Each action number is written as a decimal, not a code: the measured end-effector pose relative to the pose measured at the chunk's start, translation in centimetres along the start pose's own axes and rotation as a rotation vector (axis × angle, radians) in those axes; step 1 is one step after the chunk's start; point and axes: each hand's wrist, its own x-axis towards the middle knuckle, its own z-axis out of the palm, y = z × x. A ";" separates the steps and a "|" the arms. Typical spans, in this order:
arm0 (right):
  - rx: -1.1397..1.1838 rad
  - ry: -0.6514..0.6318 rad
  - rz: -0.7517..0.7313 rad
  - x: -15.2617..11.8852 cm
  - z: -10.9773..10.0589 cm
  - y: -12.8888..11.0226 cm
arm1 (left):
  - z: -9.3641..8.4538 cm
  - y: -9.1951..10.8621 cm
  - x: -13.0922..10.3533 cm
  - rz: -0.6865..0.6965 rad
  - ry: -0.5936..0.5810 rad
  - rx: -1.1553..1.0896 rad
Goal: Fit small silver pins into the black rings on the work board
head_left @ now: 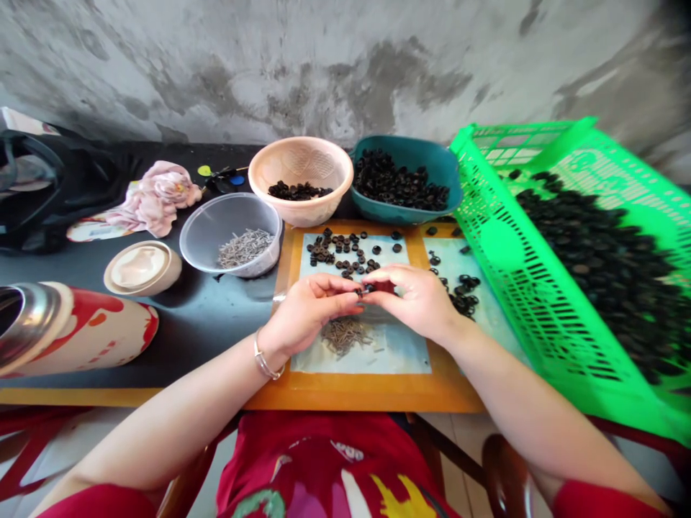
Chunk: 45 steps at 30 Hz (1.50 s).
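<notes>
My left hand (318, 306) and my right hand (413, 295) meet over a pale sheet (389, 352) on the table. Between their fingertips is a small black round part (368, 288), pinched from both sides; its details are partly hidden by the fingers. Just beyond my hands lie loose black wheel-like parts with centre holes (345, 252). A small heap of thin metal pins (345, 334) rests on the sheet, below my left fingers. More black ring-shaped parts (465, 295) are scattered beside my right wrist.
At the back stand a pink bowl (302, 205) and a teal basin (399, 212) of black parts. A clear tub (232, 208) holds metal pins. On the right, a green crate (518, 288) is heaped with black parts. Leftward are a small cup (143, 270), a flask (97, 331) and a cloth (162, 194).
</notes>
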 end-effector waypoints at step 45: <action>0.304 0.077 0.289 -0.9 0.7 -1.1 | -0.2 0.3 -0.4 0.189 0.104 0.310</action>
